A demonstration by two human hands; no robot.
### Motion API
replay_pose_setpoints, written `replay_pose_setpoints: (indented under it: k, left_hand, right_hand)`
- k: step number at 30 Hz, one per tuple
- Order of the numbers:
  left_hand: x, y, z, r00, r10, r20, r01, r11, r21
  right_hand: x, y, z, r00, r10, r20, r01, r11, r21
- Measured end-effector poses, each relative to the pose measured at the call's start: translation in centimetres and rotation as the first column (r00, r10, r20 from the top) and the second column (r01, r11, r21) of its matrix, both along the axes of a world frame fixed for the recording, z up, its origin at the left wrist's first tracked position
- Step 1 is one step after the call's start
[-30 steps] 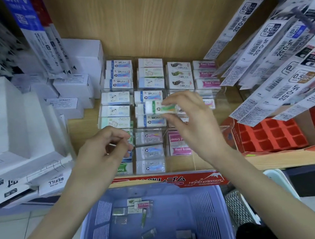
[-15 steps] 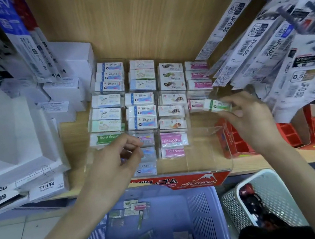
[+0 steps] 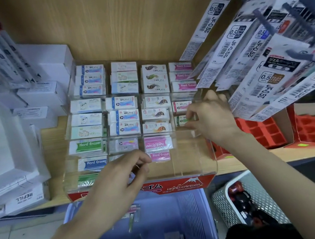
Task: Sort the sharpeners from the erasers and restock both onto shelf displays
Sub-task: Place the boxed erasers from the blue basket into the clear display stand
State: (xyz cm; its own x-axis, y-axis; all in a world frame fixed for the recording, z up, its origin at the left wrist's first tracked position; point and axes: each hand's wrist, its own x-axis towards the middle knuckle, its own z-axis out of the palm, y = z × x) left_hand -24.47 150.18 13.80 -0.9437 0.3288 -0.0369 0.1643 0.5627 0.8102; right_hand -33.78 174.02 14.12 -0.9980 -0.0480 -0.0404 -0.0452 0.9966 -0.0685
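Note:
A clear acrylic display tray [image 3: 194, 154] on the wooden shelf holds rows of boxed erasers [image 3: 122, 115]. My right hand [image 3: 211, 117] pinches a green-banded eraser [image 3: 182, 120] and sets it down in the tray's right column, just below a pink one. My left hand [image 3: 118, 177] hovers over the tray's front rows with its fingers curled; whether it holds anything small is hidden. Below the shelf a blue basket [image 3: 192, 211] contains several loose small packets [image 3: 133, 208].
A white mesh basket [image 3: 253, 185] with dark red items stands right of the blue one. Hanging pen-refill packs [image 3: 254, 51] crowd the upper right. White boxes [image 3: 34, 96] stack at the left, and red compartment trays [image 3: 261, 131] sit at the right.
My right hand carried the green-banded eraser from the tray's middle out to the right, then down into the right column. The left hand stayed over the front rows.

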Motion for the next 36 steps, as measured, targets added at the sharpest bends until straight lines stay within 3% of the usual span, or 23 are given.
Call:
replay_pose_setpoints:
  k: [4,7,13,16,23,30,36]
  left_hand:
    - [-0.2,-0.4,0.2,1.000,0.024,0.004,-0.024,1.000,-0.001]
    - [-0.1,-0.5,0.1,1.000,0.022,0.002,-0.022,1.000,-0.002]
    - [-0.1,-0.6,0.1,1.000,0.017,0.017,-0.017,1.000,0.012]
    - [-0.1,-0.7,0.1,1.000,0.021,0.022,-0.021,1.000,0.020]
    - [-0.1,-0.8,0.0,1.000,0.021,0.019,-0.021,0.999,0.034]
    - [-0.2,-1.0,0.1,0.999,0.030,0.013,-0.030,0.999,0.035]
    - [0.0,-1.3,0.1,0.999,0.032,0.012,-0.033,0.999,0.018]
  right_hand:
    - [-0.9,-0.7,-0.1,0.997,0.062,0.040,-0.068,0.983,0.170]
    - [-0.8,-0.8,0.2,0.995,0.080,0.062,-0.091,0.974,0.207]
    - [0.2,-0.2,1.7,0.989,0.051,0.138,-0.055,0.998,0.020]
    - [1.1,0.0,2.6,0.991,0.084,0.104,-0.084,0.996,0.005]
    - [1.3,-0.7,3.3,0.962,0.077,0.261,-0.086,0.996,0.023]
    - [0.1,-0.3,1.5,0.995,0.038,0.093,-0.044,0.997,0.068]
    - [-0.6,0.1,0.6,0.982,0.186,-0.026,-0.178,0.966,0.188]
